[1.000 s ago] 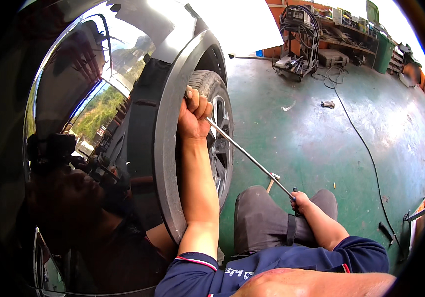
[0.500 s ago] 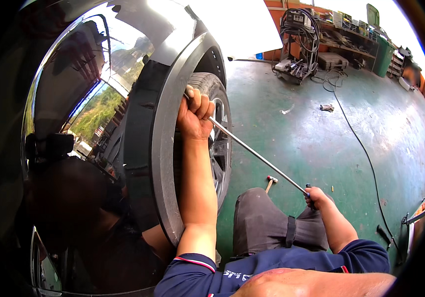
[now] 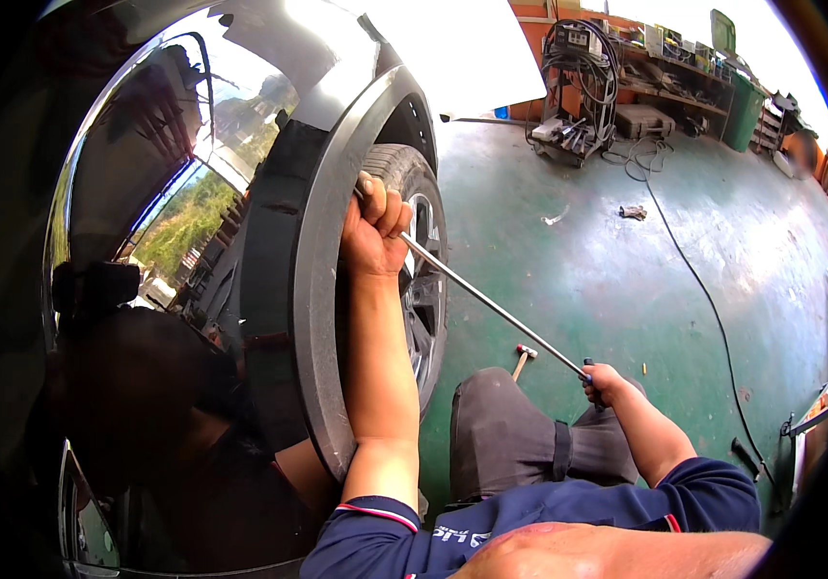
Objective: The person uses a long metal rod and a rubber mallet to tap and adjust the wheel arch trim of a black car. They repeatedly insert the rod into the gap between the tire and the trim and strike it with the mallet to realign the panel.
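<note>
- Long metal rod [image 3: 491, 304]: slim, straight, bright silver-grey, with a smooth shine along its bare middle stretch.
- Lies on a slant in front of the wheel, upper end by the wheel arch, lower end above the person's right knee area.
- Dark handle [image 3: 588, 376] at the lower end; parts of it show above and below the fist, the rest hidden by fingers.
- Upper end mostly covered by the hand; a short piece shows by the index finger, close to the inner edge of the grey arch trim [image 3: 319, 289]. Cannot tell whether it touches the trim.
- Left hand [image 3: 373, 236]: fingers curled round the rod near its upper end, knuckles up, beside the tyre [image 3: 402, 166]. Forearm runs up along the gap between trim and wheel.
- Right hand [image 3: 609, 384]: closed round the handle, thumb side uppermost, over the dark trousers [image 3: 501, 434].
- Glossy black body panel [image 3: 144, 405] left of the trim, full of reflections.
- Small hammer [image 3: 524, 359] on the green floor [image 3: 520, 251], just beyond the knee, below the rod.
</note>
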The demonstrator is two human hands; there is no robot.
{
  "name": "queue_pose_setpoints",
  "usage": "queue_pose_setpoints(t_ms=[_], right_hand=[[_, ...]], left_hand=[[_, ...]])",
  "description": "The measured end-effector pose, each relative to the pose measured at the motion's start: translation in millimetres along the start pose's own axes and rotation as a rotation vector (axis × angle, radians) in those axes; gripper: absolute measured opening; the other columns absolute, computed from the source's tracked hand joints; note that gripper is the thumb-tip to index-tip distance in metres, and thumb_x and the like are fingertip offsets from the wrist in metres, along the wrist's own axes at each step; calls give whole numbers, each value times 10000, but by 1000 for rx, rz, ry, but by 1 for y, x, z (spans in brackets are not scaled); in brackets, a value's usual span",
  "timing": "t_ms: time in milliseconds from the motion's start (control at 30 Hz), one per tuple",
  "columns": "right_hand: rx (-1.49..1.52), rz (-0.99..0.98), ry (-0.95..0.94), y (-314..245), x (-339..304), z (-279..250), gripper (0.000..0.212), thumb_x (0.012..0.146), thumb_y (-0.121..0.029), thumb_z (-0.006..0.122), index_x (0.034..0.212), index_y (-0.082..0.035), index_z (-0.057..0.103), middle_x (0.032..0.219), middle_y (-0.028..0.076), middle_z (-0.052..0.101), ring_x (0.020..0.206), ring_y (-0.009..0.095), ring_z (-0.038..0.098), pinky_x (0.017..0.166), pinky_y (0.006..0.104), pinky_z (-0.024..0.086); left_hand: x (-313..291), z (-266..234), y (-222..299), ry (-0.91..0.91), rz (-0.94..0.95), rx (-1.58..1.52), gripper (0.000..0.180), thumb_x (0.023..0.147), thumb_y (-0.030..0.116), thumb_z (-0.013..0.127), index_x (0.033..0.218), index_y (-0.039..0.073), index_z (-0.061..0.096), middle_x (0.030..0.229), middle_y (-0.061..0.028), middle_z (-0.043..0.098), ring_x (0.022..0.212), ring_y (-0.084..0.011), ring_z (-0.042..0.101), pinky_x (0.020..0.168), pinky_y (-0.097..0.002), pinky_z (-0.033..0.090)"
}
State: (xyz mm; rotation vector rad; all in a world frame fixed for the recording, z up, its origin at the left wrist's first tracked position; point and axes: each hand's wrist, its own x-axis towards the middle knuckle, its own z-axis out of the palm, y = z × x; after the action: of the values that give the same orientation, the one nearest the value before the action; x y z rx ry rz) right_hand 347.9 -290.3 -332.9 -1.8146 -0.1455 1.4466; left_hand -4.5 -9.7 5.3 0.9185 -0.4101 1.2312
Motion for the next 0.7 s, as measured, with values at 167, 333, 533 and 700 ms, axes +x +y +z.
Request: queue_pose_setpoints(t_ms=[167, 333, 533, 700], right_hand=[[1, 10, 32, -2, -30, -14, 164, 949, -222, 548, 827, -119, 514, 645, 19, 478, 484, 131, 442, 442, 312, 366], [14, -21, 41, 12, -24, -10, 94, 898, -160, 559, 841, -104, 509, 645, 24, 477, 476, 136, 452, 423, 326, 356], [143, 61, -83, 52, 18, 61, 243, 942, -251, 530, 729, -140, 494, 591, -23, 431, 436, 107, 369, 405, 281, 295], [66, 48, -41, 33, 9, 27, 214, 944, -238, 535, 763, -125, 526, 604, -13, 448, 443, 108, 388, 409, 279, 323]], left_hand=[[0, 1, -3, -27, -6, -33, 347, 1059, 378, 438, 898, 81, 517, 582, 34, 256, 445, -81, 167, 413, -257, 185], [-2, 5, -2, -15, -22, -59, 372, 1056, 403, 443, 875, 84, 502, 580, 34, 254, 442, -78, 157, 403, -254, 172], [1, 6, 4, 78, -47, 27, 328, 1058, 328, 448, 826, 98, 478, 556, 44, 248, 426, -69, 127, 386, -250, 130], [-1, 7, 3, 81, -19, 33, 322, 1060, 325, 440, 844, 92, 491, 560, 41, 250, 429, -72, 135, 393, -249, 144]])
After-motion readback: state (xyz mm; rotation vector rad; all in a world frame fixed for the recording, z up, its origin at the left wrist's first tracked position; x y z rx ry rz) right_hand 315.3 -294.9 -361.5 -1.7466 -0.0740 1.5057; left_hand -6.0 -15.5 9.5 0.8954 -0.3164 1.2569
